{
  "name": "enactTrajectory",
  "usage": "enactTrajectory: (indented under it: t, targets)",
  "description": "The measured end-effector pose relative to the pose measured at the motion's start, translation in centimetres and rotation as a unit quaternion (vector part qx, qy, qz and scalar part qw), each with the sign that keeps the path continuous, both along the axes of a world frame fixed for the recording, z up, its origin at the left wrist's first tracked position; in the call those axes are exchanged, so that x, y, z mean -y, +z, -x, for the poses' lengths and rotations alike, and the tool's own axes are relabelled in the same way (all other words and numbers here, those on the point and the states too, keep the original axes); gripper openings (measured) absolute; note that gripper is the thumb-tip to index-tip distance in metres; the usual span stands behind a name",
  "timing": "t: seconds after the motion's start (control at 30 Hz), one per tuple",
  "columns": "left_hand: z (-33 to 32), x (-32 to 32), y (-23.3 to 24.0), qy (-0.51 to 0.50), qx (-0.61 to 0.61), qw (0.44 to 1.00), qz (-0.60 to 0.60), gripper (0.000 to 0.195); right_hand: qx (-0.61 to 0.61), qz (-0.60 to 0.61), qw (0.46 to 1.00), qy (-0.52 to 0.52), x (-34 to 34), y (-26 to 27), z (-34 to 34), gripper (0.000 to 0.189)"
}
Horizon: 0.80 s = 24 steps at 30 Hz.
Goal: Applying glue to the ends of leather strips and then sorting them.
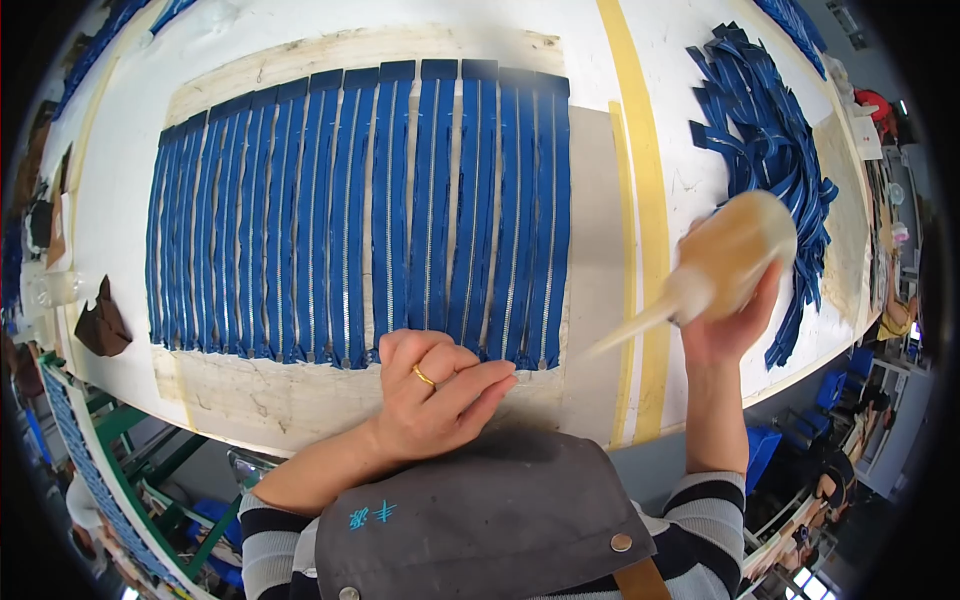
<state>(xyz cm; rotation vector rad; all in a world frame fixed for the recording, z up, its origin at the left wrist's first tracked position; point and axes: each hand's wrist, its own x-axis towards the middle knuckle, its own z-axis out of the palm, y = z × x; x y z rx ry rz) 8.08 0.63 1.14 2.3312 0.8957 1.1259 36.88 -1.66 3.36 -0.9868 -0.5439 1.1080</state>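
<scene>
Many blue zippers with metal teeth [345, 210] lie side by side, lengthwise away from me, on the white table [679, 184]. Their dark fabric ends are at the far side, their sliders near me. My left hand [442, 394], with a gold ring, rests at the near ends of the zippers, thumb and forefinger pinched together; whether something thin is between them cannot be told. Raised right of the zippers, my right hand [727, 322] holds a squeeze bottle of yellowish liquid [739, 247], blurred, its long nozzle pointing down and left towards the near zipper ends.
A heap of blue zippers [772, 150] lies at the far right. Yellow tape strips [649, 225] run across the table beside the row. A brown fabric scrap [103, 319] is at the left. Green metal framing [127, 416] stands below left. Several people are in the background.
</scene>
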Motion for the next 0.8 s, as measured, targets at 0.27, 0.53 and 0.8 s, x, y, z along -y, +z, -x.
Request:
enactTrajectory:
  t: [0.27, 0.53, 0.8]
  targets:
    - [-1.5, 1.0, -0.6, -0.074, -0.073, 0.991, -0.08, 0.03, -0.042, 0.003, 0.996, -0.081, -7.7, -0.7, -4.0, 0.044]
    - [-1.6, 0.8, -0.7, -0.104, -0.111, 0.987, -0.056, 0.028, 0.249, 0.014, 0.964, -0.09, -10.3, -1.5, -4.1, 0.041]
    - [-1.9, 0.7, -1.1, -0.083, -0.109, 0.989, -0.049, 0.029, 0.297, 0.042, 0.949, -0.096, -11.0, -1.8, -3.9, 0.044]
